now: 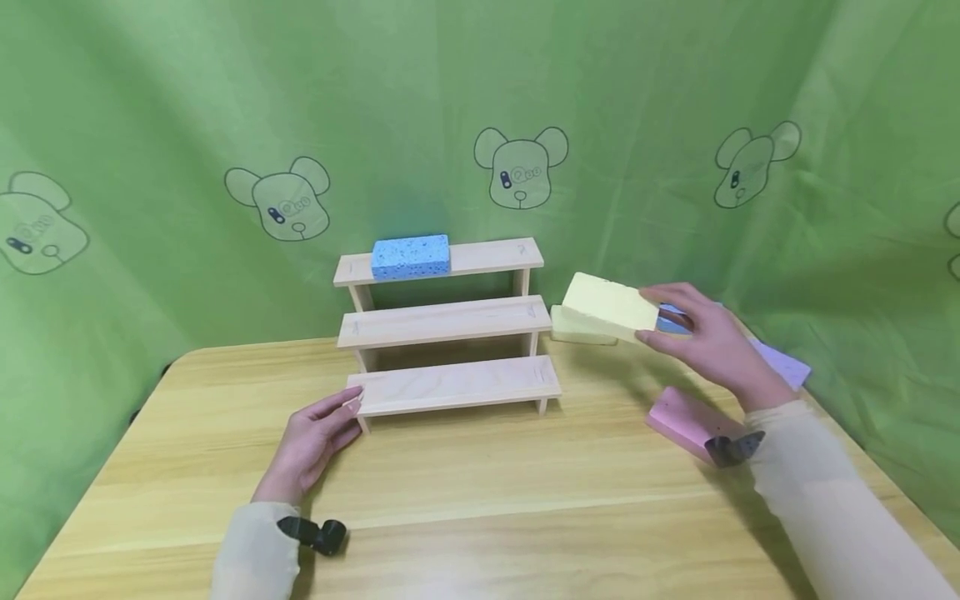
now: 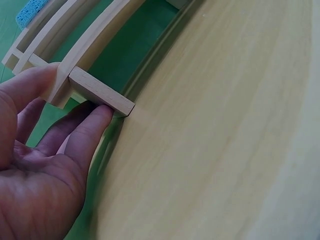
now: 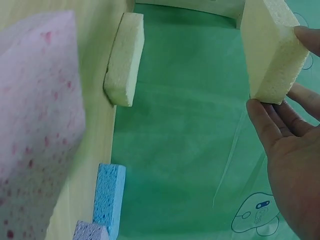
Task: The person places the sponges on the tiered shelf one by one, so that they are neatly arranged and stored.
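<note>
A three-step wooden shelf [image 1: 457, 385] stands at the middle of the table. My left hand [image 1: 315, 437] grips the left end of its lowest step, thumb on the board and fingertips against the leg [image 2: 100, 91]. To the right of the shelf, my right hand [image 1: 712, 342] pinches a pale yellow sponge [image 1: 611, 302] by one end, raised and tilted. Behind and below it, a second yellow sponge [image 1: 579, 327] lies on the table. A blue sponge [image 1: 411, 257] sits on the top step, left of its middle. Nothing lies on the two lower steps.
Under my right forearm lies a pink sponge [image 1: 686, 418], large and close in the right wrist view. Another blue sponge [image 3: 107, 195] and a purple sponge [image 1: 783, 365] rest near the table's right edge. A green curtain [image 1: 405, 108] hangs behind the wooden table [image 1: 465, 517].
</note>
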`<state>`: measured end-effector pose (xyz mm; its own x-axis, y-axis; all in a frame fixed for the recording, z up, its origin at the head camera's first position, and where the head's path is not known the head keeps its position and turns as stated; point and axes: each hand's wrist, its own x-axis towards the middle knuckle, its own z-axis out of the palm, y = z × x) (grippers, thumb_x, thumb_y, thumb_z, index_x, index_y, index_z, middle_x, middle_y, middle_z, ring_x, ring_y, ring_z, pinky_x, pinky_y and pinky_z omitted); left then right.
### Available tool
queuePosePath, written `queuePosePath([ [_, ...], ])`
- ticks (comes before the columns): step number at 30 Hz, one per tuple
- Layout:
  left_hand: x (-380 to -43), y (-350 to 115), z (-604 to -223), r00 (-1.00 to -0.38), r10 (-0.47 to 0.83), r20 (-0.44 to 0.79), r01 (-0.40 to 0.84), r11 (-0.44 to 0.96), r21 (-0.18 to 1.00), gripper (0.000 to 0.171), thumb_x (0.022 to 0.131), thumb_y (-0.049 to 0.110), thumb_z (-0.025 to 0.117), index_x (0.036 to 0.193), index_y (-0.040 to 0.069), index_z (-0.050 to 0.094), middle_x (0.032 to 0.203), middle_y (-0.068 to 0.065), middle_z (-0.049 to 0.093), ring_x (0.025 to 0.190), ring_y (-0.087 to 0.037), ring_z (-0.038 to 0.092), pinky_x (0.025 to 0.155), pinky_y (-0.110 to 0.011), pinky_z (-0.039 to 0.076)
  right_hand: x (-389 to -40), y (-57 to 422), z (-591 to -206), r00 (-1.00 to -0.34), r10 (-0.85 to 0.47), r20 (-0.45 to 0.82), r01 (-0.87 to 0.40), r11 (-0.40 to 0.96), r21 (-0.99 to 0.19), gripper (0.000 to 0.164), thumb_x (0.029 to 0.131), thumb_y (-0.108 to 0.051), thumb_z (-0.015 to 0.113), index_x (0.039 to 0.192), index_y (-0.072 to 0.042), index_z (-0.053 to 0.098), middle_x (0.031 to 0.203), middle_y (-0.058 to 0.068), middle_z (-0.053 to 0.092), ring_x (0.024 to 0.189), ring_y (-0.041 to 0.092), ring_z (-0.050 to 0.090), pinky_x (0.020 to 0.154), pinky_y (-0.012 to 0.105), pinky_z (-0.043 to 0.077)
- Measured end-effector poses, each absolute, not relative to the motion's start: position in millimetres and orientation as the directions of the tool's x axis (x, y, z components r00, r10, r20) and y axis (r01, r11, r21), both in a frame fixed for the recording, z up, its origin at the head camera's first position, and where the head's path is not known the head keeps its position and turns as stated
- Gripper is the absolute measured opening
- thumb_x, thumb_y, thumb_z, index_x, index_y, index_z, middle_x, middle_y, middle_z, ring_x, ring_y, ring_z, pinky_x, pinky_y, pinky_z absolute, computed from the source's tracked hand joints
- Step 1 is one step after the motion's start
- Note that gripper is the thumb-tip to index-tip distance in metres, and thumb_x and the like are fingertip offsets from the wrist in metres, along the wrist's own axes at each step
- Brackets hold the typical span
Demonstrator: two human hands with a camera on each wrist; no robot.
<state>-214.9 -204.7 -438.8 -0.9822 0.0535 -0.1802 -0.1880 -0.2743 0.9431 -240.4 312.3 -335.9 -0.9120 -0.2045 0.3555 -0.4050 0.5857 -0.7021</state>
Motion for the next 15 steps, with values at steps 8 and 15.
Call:
queuePosePath([
  [8, -213, -204, -437, -0.982, 0.063, -0.177, -0.187, -0.257, 0.948, 0.044, 0.093, 0.003, 0.065, 0.135, -0.004, 0.052, 0.150, -0.018, 0.037, 0.111, -0.021, 0.062, 0.099, -0.035, 0.051, -244, 301, -323, -0.902, -0.225, 0.368, -0.427, 0.588, -0.687, 0.056, 0.087, -0.016, 0.077, 0.136, -0.003, 0.055, 0.133, 0.006, 0.048, 0.127, 0.028, 0.044, 0.106, 0.016, 0.037],
  [15, -212, -206, -436, -0.981, 0.075, -0.177, -0.190, -0.260, 0.947, 0.045, 0.093, 0.005, 0.066, 0.135, -0.003, 0.053, 0.151, -0.017, 0.036, 0.110, -0.020, 0.063, 0.099, -0.035, 0.050, -248, 288, -316, -0.887, -0.248, 0.390, -0.458, 0.578, -0.675, 0.056, 0.088, -0.015, 0.077, 0.137, -0.002, 0.054, 0.136, 0.008, 0.047, 0.127, 0.031, 0.044, 0.111, 0.041, 0.038],
])
